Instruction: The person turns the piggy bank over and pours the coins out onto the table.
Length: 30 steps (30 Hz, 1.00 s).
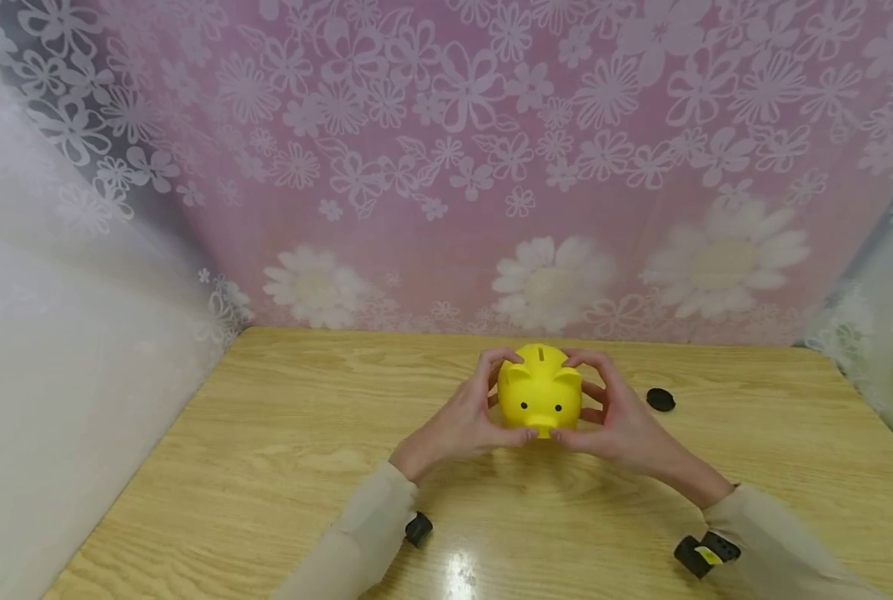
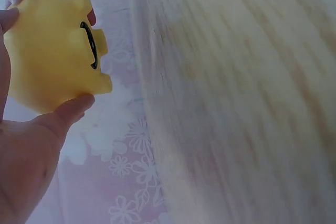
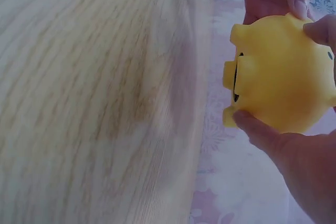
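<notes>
A yellow piggy bank (image 1: 539,387) is between both hands, its two black eyes toward me and the coin slot on top. My left hand (image 1: 464,417) grips its left side, thumb near the snout and fingers up by the ear. On the opposite side my right hand (image 1: 620,423) holds it the same way. Both wrist views show it lifted off the table, its short feet free. In the left wrist view a dark curved edge (image 2: 90,45) shows on the underside, among the feet. A small round black cap (image 1: 660,400) lies right of my right hand.
The wood-grain table (image 1: 303,433) has its back edge against a pink flowered curtain (image 1: 416,208). Pale sheets (image 1: 63,333) hang at the left and right sides. Black wrist devices (image 1: 704,554) are on both beige sleeves (image 1: 363,529).
</notes>
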{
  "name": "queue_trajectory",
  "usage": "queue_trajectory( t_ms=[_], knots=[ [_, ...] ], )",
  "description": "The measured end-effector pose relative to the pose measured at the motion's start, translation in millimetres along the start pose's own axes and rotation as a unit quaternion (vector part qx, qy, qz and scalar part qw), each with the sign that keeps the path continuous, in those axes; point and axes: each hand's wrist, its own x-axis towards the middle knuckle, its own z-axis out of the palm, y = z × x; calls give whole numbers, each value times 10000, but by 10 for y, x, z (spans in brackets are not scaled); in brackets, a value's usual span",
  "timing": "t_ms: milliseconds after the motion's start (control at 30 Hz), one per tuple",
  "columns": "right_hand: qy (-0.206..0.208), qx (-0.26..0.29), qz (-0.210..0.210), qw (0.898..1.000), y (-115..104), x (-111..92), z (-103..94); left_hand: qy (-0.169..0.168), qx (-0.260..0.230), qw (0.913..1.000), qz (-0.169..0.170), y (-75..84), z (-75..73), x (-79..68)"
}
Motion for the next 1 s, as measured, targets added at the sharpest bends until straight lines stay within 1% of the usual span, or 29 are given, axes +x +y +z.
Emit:
queue_trajectory(
  t_ms=[33, 67, 100, 133, 167, 200, 233, 267, 300, 333, 367, 433, 533, 767, 867, 967, 1000],
  knots=[
    [44, -171, -203, 9996, 6, 6, 3, -5, 179, 9997, 173, 5, -15, 1],
    [86, -376, -512, 9979, 11, 17, 5, -1, 462, 9980, 426, 10, -35, 4],
    [132, -639, -912, 9937, 17, 31, 7, 37, 807, 9942, 713, 19, -56, 6],
    [206, -999, -1387, 9851, 19, 51, 8, 91, 1193, 9873, 1042, 32, -80, 11],
    [299, -1356, -1880, 9723, 23, 71, 9, 167, 1618, 9768, 1394, 45, -106, 15],
    [407, -1687, -2352, 9563, 25, 94, 12, 264, 2021, 9639, 1713, 61, -131, 19],
    [512, -1976, -2783, 9386, 27, 120, 13, 367, 2381, 9496, 2004, 72, -153, 24],
    [589, -2191, -3115, 9228, 28, 145, 16, 488, 2702, 9353, 2231, 80, -173, 28],
    [647, -2340, -3344, 9106, 29, 167, 20, 566, 2882, 9260, 2373, 84, -187, 29],
    [694, -2438, -3491, 9021, 31, 183, 23, 609, 2994, 9192, 2485, 82, -196, 31],
    [703, -2458, -3560, 8988, 35, 193, 27, 624, 3044, 9162, 2530, 78, -199, 30],
    [704, -2468, -3616, 8963, 48, 203, 33, 627, 3059, 9155, 2538, 63, -197, 24],
    [689, -2437, -3608, 8976, 68, 194, 38, 603, 3042, 9171, 2503, 42, -184, 17],
    [666, -2420, -3471, 9036, 88, 167, 34, 621, 2999, 9206, 2422, 15, -151, 15],
    [661, -2350, -3455, 9061, 102, 164, 32, 639, 2953, 9234, 2366, 5, -140, 10],
    [637, -2229, -3429, 9103, 112, 172, 24, 665, 2895, 9267, 2300, -3, -137, 7],
    [612, -2153, -3398, 9135, 114, 174, 20, 674, 2879, 9276, 2281, -6, -137, 7]
  ],
)
